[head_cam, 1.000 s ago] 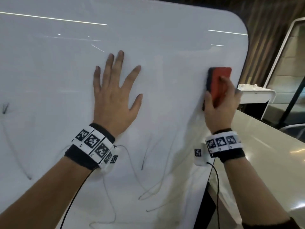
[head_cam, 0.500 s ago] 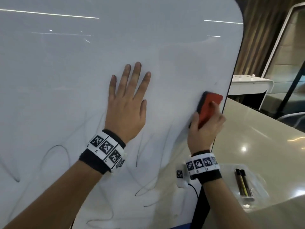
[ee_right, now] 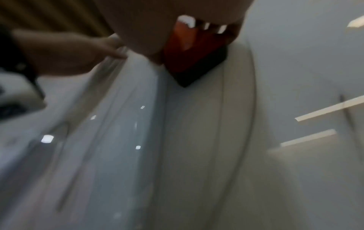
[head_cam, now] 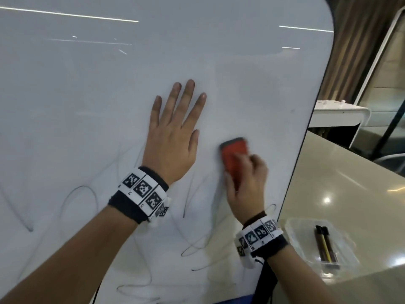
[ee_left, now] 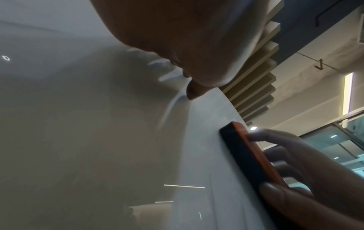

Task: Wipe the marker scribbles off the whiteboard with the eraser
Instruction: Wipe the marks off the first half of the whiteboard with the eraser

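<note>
Whiteboard (head_cam: 109,84) stands upright at the near edge of a pale counter (head_cam: 341,194). Upper half of the board reads wiped: no marker lines there, only ceiling-light reflections and a faint haze. Scribbles (head_cam: 197,246) remain across the lower half: thin black loops below and between the two wrists, a long stroke just left of the right hand, more curves at far left near the bottom edge. Left hand (head_cam: 173,137) lies flat on the board, fingers straight and slightly spread, holding nothing, apparently bracing the panel. Right hand (head_cam: 245,183) grips the eraser (head_cam: 234,156), fingers curled over its red back and thumb on the near side; the left wrist view shows the dark felt face pressed flush against the board. Eraser sits just right of the left hand, at about mid-height, directly above the densest loops; it is motion-blurred, so a stroke is under way. To the right, on the counter, a clear plastic tray (head_cam: 293,229) holds two dark markers (head_cam: 326,246), well apart from the work. Judgement: roughly the top half is done, the bottom half is left. Remaining passes need to reach the lower right corner and the far-left curves, and the left hand covers a patch that may also need checking.
</note>
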A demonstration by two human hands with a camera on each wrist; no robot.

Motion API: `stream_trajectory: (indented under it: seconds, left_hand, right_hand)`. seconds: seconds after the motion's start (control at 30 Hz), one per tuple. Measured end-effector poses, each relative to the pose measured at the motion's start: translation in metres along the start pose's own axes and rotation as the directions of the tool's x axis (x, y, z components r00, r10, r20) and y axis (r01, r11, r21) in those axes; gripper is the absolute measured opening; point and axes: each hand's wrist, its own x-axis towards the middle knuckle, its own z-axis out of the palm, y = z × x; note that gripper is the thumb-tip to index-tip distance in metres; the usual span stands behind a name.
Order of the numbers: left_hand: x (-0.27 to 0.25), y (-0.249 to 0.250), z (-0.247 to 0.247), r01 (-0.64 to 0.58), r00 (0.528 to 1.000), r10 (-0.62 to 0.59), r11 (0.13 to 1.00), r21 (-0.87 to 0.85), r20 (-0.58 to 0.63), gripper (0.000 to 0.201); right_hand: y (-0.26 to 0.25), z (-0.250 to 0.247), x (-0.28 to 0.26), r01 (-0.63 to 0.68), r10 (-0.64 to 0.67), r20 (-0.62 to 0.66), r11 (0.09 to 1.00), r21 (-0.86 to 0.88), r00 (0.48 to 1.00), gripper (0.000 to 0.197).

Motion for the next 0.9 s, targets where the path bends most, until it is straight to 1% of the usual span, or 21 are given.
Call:
stream_trajectory:
  seconds: [0.03,0.07,0.1,0.13,0.17,0.23,0.27,0.33,0.4,0.43,0.47,0.5,0.53,0.6,0.63,0.67,0.7,0.73,0.8,0.83,0.9]
  left_hand:
    - [0.0,-0.001,0.0,-0.003,1.0,0.003,1.0,-0.003,0.001,0.073]
    - [0.0,-0.002,0.001,-0.004,1.0,0.004,1.0,-0.01,0.002,0.073]
    - [0.0,-0.003,0.001,-0.004,1.0,0.004,1.0,-0.014,0.001,0.072]
    - [0.0,-0.003,0.001,-0.005,1.0,0.005,1.0,-0.015,0.001,0.072]
    - [0.0,-0.003,0.001,-0.007,1.0,0.007,1.0,-0.015,0.002,0.071]
    - [-0.001,-0.001,0.002,-0.003,1.0,0.003,1.0,-0.019,0.001,0.071]
    - [-0.002,0.0,0.002,0.004,1.0,-0.004,1.0,-0.023,0.0,0.071]
    - [-0.001,0.001,0.002,0.014,1.0,-0.014,1.0,-0.025,-0.004,0.072]
    - [-0.001,0.0,0.002,0.012,1.0,-0.012,1.0,-0.023,-0.002,0.072]
    - [-0.001,-0.001,0.002,0.007,1.0,-0.007,1.0,-0.024,0.002,0.072]
    - [-0.001,-0.002,0.001,0.002,1.0,-0.001,1.0,-0.024,0.007,0.072]
    - [-0.001,-0.004,0.0,-0.006,1.0,0.006,1.0,-0.023,0.01,0.072]
    - [-0.001,-0.004,-0.001,-0.013,1.0,0.014,1.0,-0.021,0.012,0.072]
    - [-0.002,-0.004,-0.003,-0.02,1.0,0.02,1.0,-0.016,0.015,0.072]
    - [-0.002,-0.004,-0.003,-0.019,1.0,0.019,1.0,-0.012,0.017,0.073]
    - [-0.002,-0.003,-0.003,-0.019,1.0,0.019,1.0,-0.011,0.02,0.073]
    - [-0.001,-0.002,-0.003,-0.019,1.0,0.019,1.0,-0.012,0.025,0.073]
    - [-0.001,-0.002,-0.003,-0.017,0.999,0.017,1.0,-0.014,0.029,0.074]
    - [0.0,-0.001,-0.003,-0.008,1.0,0.008,1.0,-0.012,0.028,0.075]
    - [0.0,-0.001,-0.003,-0.007,1.0,0.008,1.0,-0.013,0.026,0.075]
    - [-0.001,0.0,-0.004,-0.015,1.0,0.016,1.0,-0.015,0.024,0.076]
  right_hand:
    - [0.002,-0.003,0.004,0.108,-0.102,0.087,0.992,-0.066,0.991,0.049]
    - [0.008,-0.01,0.018,0.143,-0.135,0.071,0.982,-0.122,0.988,0.049]
    - [0.017,-0.019,0.039,0.086,-0.091,-0.034,0.988,-0.127,0.995,0.05]
    - [0.025,-0.031,0.064,-0.038,0.021,-0.179,0.995,-0.091,0.984,0.052]
    - [0.032,-0.046,0.093,-0.198,0.184,-0.308,0.98,-0.014,0.933,0.055]
    - [0.038,-0.066,0.138,-0.421,0.445,-0.393,0.894,0.151,0.805,0.06]
    - [0.033,-0.065,0.146,-0.425,0.444,-0.401,0.894,0.14,0.802,0.06]
    - [0.011,-0.043,0.128,-0.213,0.2,-0.381,0.977,0.008,0.903,0.056]
    - [0.001,-0.014,0.075,0.053,-0.067,-0.168,0.995,-0.085,0.983,0.05]
    - [0.006,-0.006,0.045,0.089,-0.097,-0.086,0.991,-0.095,0.992,0.049]
    - [0.017,-0.003,0.018,0.041,-0.048,-0.083,0.996,-0.084,0.995,0.049]
    - [0.031,-0.004,-0.004,-0.101,0.095,-0.141,0.994,-0.03,0.985,0.051]
    - [0.042,-0.007,-0.02,-0.302,0.31,-0.223,0.951,0.072,0.924,0.055]
    - [0.05,-0.011,-0.029,-0.626,0.69,-0.291,0.724,0.289,0.663,0.06]
    - [0.046,-0.009,-0.025,-0.697,0.768,-0.292,0.641,0.323,0.57,0.061]
    - [0.035,-0.005,-0.017,-0.709,0.779,-0.294,0.626,0.325,0.554,0.061]
    - [0.02,-0.002,-0.008,-0.664,0.734,-0.296,0.679,0.314,0.611,0.061]
    - [0.003,0.001,0.002,-0.568,0.634,-0.285,0.772,0.285,0.719,0.06]
    - [-0.03,0.008,0.015,-0.287,0.312,-0.18,0.946,0.153,0.933,0.055]
    - [-0.04,0.011,0.017,-0.158,0.166,-0.091,0.983,0.089,0.982,0.052]
    - [-0.041,0.013,0.012,-0.039,0.04,-0.026,0.999,0.014,0.999,0.048]
